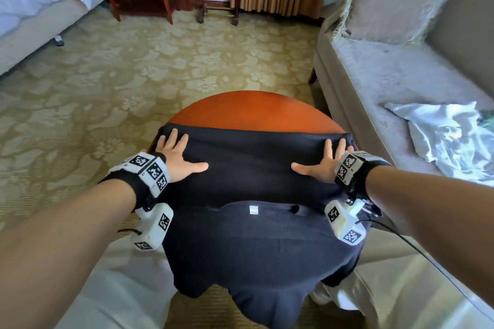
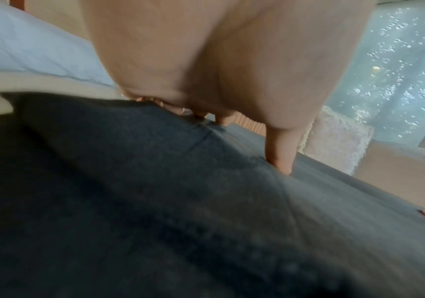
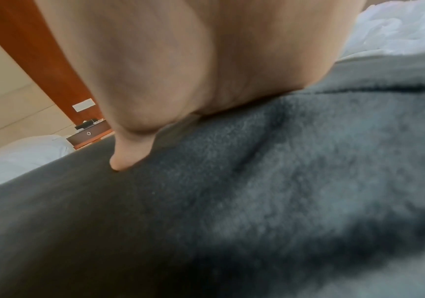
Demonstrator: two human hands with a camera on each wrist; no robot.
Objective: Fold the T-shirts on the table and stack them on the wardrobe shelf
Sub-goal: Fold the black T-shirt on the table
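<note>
The round wooden desk [image 1: 256,107] stands between a bed on the left and a sofa [image 1: 379,80] on the right, and its near part is covered by a dark T-shirt [image 1: 254,235]. The garment lies collar-up in the middle, with its white neck label facing the camera; its lower part has been turned over onto the body, forming a band whose long axis runs left to right across the desk. The rest spills off the near edge toward the person's legs.

A pale crumpled garment [image 1: 451,139], possibly another shirt, waits on the sofa seat, well apart to the right.

The left hand [image 1: 176,157] lies flat with fingers spread on the left end of the folded band, thumb pointing inward. The right hand [image 1: 323,163] mirrors it on the right end, also splayed and pressing rather than pinching. The wrist views show each palm and thumb down on the cloth.

Both hands sit equally near their own ends, so the next fold probably runs across that left-right axis, each hand working its own side.
</note>
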